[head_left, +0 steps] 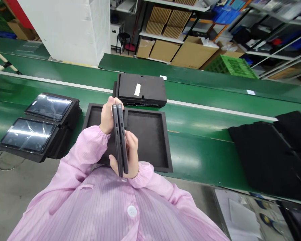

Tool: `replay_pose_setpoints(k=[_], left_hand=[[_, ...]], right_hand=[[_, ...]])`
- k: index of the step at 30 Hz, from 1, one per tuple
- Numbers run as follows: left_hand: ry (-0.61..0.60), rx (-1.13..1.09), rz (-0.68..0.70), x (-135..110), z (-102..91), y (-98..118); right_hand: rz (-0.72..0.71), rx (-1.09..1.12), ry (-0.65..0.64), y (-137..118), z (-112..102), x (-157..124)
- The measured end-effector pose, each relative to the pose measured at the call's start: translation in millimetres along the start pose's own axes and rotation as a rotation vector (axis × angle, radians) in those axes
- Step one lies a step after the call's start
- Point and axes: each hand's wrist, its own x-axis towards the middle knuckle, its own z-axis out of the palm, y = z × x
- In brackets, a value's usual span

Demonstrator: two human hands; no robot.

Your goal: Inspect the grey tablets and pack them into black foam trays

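Two dark tablets (119,140) are held together on edge in front of my chest, their thin sides with small ports facing up. My left hand (107,115) closes on them at the far end. Around the near end is my right hand (130,155), its thumb on the left side and its fingers on the right. Below the tablets lies a black foam tray (150,140) with two recesses; the right recess shows a bare floor, while the left one is partly hidden by my hands and sleeve.
Behind the tray sits a stack of black foam trays (141,87) with a white label. At left, two tablets (27,134) rest on stacked foam. Black foam sheets (268,154) lie at right on the green conveyor table (190,157). A white pillar (65,30) stands beyond.
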Motion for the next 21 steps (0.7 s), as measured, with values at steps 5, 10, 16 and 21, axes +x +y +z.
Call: replay_pose_setpoints(k=[5,10,16,21], left_hand=[[0.006,0.027,0.001,5.6,-1.0,-3.7],[-0.047,-0.007,-0.015,0.6,3.9,-0.4],[-0.053,0.041,-0.019,0.4,11.4,1.0],[-0.032,0.103,-0.064,4.4,20.1,-4.3]], right_hand=[[0.014,-0.055,-0.005,2.6,-1.5,5.6],[-0.003,-0.018,0.030,-1.3,-3.2,4.5],[0.169,-0.038,-0.034,0.5,-8.0,-2.4],[0.181,-0.058,0.033,4.2,-11.8,-3.7]])
